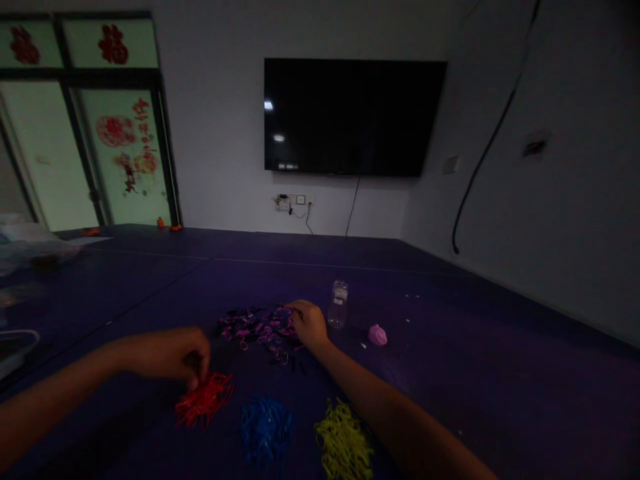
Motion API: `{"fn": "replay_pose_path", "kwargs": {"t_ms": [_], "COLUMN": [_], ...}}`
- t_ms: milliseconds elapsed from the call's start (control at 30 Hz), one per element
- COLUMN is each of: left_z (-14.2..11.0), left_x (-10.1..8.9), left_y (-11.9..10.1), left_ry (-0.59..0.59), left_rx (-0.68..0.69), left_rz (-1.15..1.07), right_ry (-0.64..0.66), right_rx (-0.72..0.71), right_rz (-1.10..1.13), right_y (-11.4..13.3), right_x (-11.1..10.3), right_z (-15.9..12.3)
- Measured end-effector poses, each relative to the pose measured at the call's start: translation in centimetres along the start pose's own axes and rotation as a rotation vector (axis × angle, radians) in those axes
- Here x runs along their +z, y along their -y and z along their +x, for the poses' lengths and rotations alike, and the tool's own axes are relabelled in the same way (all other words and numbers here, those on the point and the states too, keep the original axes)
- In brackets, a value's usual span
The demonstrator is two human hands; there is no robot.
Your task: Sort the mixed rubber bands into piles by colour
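My left hand (185, 353) is bent down over a pile of red rubber bands (205, 400), its fingertips touching the top of the pile. Its thumb and fingers are drawn together, and what lies between them is hidden. Farther forward, my right hand (309, 321) reaches the right edge of a loose spread of pink and black rubber bands (260, 327). The fingers there are curled in a pinch; whatever they grip is too small to make out. Nearer me lie a pile of blue rubber bands (267, 430) and a pile of yellow ones (344, 440), the latter beside my right forearm.
A clear plastic bottle (339, 305) stands just right of my right hand. Beside it, a crumpled pink item (377, 335) rests on the dark purple surface (475, 360). Plastic bags (30, 243) lie at the far left. A television (350, 117) hangs on the wall.
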State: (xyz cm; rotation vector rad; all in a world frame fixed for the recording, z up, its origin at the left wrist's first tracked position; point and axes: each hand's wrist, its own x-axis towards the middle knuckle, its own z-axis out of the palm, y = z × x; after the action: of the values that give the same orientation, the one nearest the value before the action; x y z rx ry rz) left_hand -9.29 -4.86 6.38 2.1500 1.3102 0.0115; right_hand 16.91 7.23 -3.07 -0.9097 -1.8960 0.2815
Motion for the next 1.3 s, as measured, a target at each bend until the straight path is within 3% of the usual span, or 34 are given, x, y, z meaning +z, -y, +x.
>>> {"fn": "replay_pose_path", "kwargs": {"t_ms": [100,267,400,700,900,1000,1133,1300], "left_z": [1.0,6.3,9.9,12.8,13.4,13.3,13.3,13.2], "left_x": [-0.4,-1.5,-1.4,-0.9,-0.8,-0.8,-0.8,-0.3], "left_y": [0.8,3.6,5.2,5.8,5.9,5.6,4.8,2.7], "left_ry": [-0.054,-0.469,-0.594,-0.528,-0.514,-0.556,-0.632,-0.495], "left_rx": [0.017,-0.010,0.009,-0.002,-0.039,0.002,0.107,0.178], "left_rz": [0.042,0.213,0.349,0.635,0.666,0.557,0.258,-0.161], "right_ry": [-0.043,-0.116,-0.102,-0.050,-0.063,-0.069,-0.059,-0.048], "right_rx": [0.009,0.045,0.043,0.052,0.041,0.040,0.053,0.088], "right_rz": [0.007,-0.009,0.004,-0.004,-0.013,-0.007,-0.012,-0.004], "right_y": [0.0,0.0,-0.3,-0.3,-0.1,0.0,0.0,0.2], "right_x": [0.0,-0.1,0.0,0.0,0.0,0.0,0.0,-0.2], "right_z": [-0.1,-0.3,-0.2,-0.2,-0.2,-0.2,-0.1,0.0]}}
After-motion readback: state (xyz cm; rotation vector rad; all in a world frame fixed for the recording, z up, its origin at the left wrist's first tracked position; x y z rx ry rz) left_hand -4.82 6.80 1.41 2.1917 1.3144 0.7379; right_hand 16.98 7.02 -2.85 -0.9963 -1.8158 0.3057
